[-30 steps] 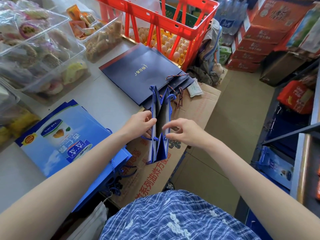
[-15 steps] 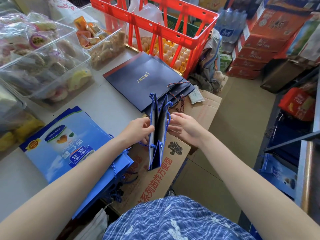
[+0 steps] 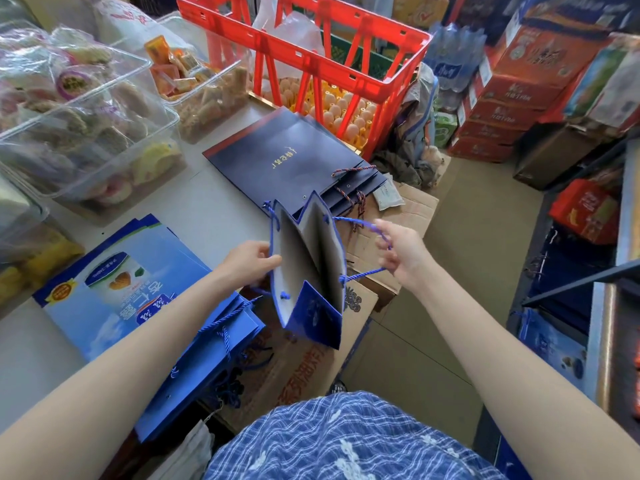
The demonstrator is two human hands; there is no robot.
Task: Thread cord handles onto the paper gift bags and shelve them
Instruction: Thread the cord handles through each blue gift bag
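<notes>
Blue paper gift bag (image 3: 313,271) gapes, left hand (image 3: 247,263) pinching its wall, right hand (image 3: 401,251) gripping the blue cord handle (image 3: 360,223); printing unreadable.

One open blue gift bag (image 3: 311,271) is held up by two hands, left (image 3: 247,263) and right (image 3: 403,252). Two stacks of flat bags lie on the table (image 3: 207,216): light blue (image 3: 138,296) and navy (image 3: 294,161). One red crate (image 3: 311,60) stands behind; the clear snack tubs (image 3: 86,133) overlap too much to count.

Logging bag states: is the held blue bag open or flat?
Open: the blue bag's walls stand apart, grey inside showing; right hand pulls its cord handle.
</notes>
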